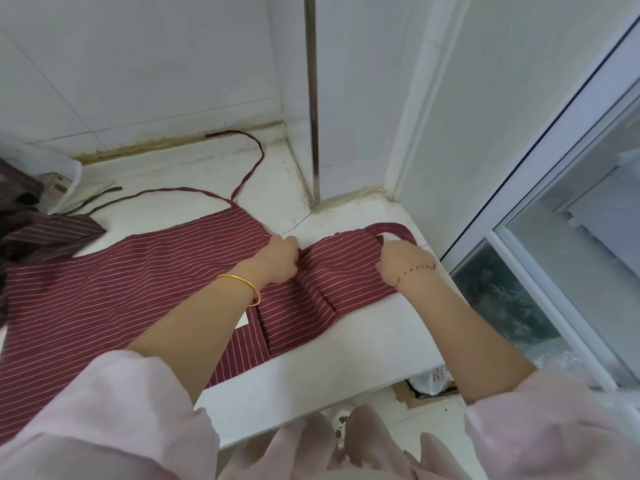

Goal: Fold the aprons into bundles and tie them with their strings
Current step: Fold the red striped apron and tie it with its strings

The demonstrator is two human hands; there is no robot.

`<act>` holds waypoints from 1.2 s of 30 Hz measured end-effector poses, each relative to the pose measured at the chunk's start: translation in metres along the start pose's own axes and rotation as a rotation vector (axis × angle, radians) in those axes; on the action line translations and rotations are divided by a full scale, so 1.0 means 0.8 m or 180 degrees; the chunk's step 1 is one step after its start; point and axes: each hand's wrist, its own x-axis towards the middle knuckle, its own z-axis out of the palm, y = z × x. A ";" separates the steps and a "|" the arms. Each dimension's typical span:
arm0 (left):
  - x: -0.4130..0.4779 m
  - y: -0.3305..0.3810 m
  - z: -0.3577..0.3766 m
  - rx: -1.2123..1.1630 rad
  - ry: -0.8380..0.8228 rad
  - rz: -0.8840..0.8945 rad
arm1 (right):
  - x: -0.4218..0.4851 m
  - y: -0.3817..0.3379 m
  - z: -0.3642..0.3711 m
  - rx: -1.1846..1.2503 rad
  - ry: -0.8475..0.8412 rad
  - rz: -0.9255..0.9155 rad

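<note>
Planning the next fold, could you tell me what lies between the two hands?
Head view: the creased bib of the red striped apron, between left hand and right hand.

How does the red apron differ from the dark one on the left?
The red apron lies spread across the counter; the dark apron sits bunched at its left end. The left hand and right hand grip the red apron; nothing touches the dark apron. Both have thin pale stripes.
</note>
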 end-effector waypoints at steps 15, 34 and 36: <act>-0.014 0.013 0.022 0.1396 -0.1085 -0.0703 | -0.006 0.041 0.010 0.1299 0.1635 -0.0377; 0.053 0.115 0.005 -0.0980 0.0013 -0.0188 | 0.000 0.050 0.005 0.0720 -0.0483 -0.0597; 0.069 0.116 0.006 -0.1151 0.0154 -0.0223 | -0.001 0.055 0.011 0.0815 -0.0272 -0.0695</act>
